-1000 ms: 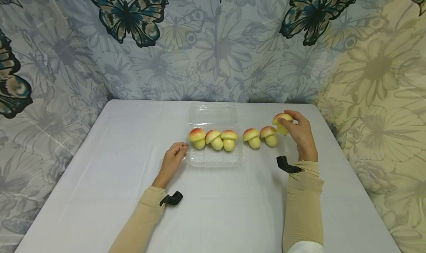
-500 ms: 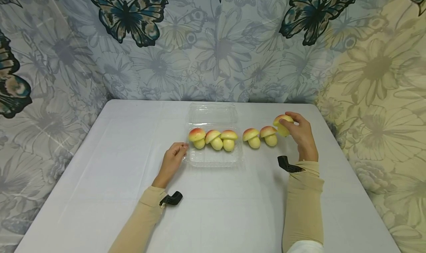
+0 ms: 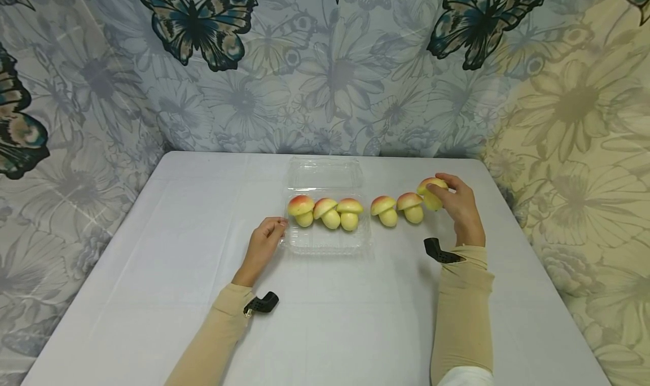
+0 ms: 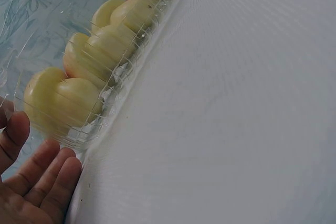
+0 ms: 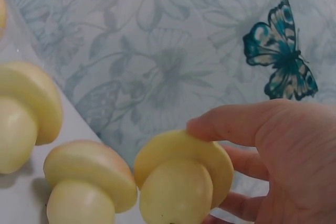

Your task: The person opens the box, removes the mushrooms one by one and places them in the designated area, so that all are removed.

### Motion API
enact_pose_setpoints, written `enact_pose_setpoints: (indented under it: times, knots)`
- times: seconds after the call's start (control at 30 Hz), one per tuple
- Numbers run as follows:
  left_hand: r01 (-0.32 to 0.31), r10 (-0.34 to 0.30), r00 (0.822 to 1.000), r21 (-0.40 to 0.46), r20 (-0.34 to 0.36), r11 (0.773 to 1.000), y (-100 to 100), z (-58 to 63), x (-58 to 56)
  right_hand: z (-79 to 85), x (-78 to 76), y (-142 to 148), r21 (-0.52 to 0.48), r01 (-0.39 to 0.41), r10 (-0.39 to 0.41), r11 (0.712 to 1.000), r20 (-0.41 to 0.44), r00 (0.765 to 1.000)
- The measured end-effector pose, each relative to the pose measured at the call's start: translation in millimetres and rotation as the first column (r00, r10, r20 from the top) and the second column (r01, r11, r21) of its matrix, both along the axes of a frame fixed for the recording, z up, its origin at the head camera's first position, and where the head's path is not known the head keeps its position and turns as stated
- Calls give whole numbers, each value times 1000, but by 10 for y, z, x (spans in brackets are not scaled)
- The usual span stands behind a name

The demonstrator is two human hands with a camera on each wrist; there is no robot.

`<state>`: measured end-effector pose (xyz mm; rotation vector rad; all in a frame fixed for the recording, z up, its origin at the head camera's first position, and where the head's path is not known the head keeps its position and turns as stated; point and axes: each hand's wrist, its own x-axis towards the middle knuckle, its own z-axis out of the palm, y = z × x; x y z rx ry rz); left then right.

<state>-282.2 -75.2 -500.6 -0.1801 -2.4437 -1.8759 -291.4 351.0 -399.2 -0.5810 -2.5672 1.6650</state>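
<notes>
My right hand [image 3: 461,208] holds a toy mushroom [image 5: 181,179] with a red-yellow cap and pale yellow stem, thumb and fingers around its cap. Just left of it, two more toy mushrooms stand on the table, a nearer one [image 3: 409,207] and a farther one [image 3: 384,211]. Three others, one of them the leftmost mushroom [image 3: 301,210], line up inside a clear plastic clamshell container [image 3: 325,245] whose lid [image 3: 324,174] lies open toward the back. At the container's left edge, my left hand [image 3: 265,238] pinches the rim between thumb and index finger; its other fingers [image 4: 63,182] extend beside the wall.
A white-covered table [image 3: 152,295] carries everything. Behind and beside it hangs patterned cloth [image 3: 340,92] with flowers and butterflies. Black wrist cameras, left [image 3: 262,303] and right [image 3: 440,251], sit over the beige sleeves.
My right hand has come down slightly with the mushroom, bringing it close to the row of two. My left hand and the container have stayed in place.
</notes>
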Motion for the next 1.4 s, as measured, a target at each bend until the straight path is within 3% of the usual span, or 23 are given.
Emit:
enact_pose_setpoints:
  times: [1.4]
  knots:
    - [10, -10, 1000, 22, -1, 1000, -10, -16, -3, -127, -2, 100, 8, 56, -56, 998, -13, 998]
